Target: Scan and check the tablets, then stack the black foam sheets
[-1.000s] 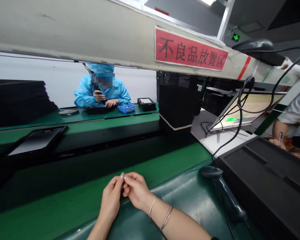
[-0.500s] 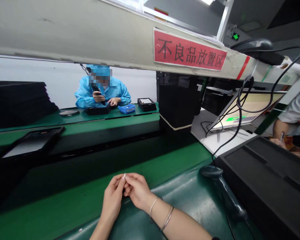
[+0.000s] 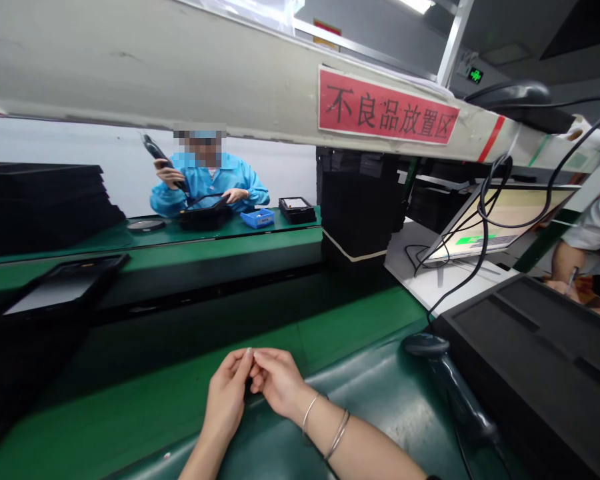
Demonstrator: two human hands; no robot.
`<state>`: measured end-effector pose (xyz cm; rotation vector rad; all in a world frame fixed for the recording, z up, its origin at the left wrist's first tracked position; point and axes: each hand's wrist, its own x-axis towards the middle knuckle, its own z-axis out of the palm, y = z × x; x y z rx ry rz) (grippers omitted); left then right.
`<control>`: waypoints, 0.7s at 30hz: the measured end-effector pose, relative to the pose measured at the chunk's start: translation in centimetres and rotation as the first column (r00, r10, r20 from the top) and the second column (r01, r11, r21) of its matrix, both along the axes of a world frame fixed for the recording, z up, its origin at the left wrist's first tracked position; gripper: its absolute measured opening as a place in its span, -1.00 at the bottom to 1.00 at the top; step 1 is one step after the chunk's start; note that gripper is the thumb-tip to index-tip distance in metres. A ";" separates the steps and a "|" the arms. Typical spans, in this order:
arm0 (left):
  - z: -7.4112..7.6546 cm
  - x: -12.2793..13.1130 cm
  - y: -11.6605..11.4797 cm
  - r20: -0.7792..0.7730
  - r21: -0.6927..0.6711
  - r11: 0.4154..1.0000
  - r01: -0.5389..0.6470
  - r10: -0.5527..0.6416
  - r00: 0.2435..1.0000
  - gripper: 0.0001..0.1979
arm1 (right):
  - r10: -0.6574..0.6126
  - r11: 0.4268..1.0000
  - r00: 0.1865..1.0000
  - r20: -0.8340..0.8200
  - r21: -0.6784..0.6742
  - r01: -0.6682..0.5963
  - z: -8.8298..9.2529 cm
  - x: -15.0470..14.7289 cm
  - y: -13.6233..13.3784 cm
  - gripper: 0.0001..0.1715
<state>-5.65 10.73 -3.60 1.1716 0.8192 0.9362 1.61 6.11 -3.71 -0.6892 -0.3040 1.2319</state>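
My left hand [image 3: 229,387] and my right hand [image 3: 277,379] meet at the fingertips above the near edge of the green work surface [image 3: 145,400]. Thumbs and fingers of both are pinched closed. Whatever sits between them, if anything, is too small and hidden to name. Two thin silver bangles [image 3: 337,435] circle my right wrist area. To the right of my right hand, a dark handheld barcode scanner [image 3: 455,387] lies on the green mat [image 3: 380,393].
A black foam tray [image 3: 540,347] fills the right side, before a tilted monitor [image 3: 505,220]. Black trays [image 3: 360,200] stand stacked ahead. A dark framed panel [image 3: 63,287] lies left. Across the bench, a person in blue [image 3: 210,180] holds a dark tool. A grey-sleeved person [image 3: 590,227] works far right.
My hands stay pinched together almost in place; a whitish glint between the fingertips is less visible now. The person opposite has raised the dark tool leftward and tilted up a black object.
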 end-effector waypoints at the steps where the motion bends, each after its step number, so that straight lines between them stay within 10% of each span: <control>1: 0.1 0.0 0.0 -0.001 -0.002 1.000 0.008 -0.008 1.000 -0.41 | -0.002 1.000 1.000 -0.007 0.004 0.002 0.0 0.1 0.0 -0.40; 21: 0.9 0.0 -0.8 0.043 -0.111 0.994 -0.001 0.006 0.999 -0.49 | 0.095 0.995 0.964 0.250 -0.012 -0.095 -0.3 -0.1 -0.1 -0.35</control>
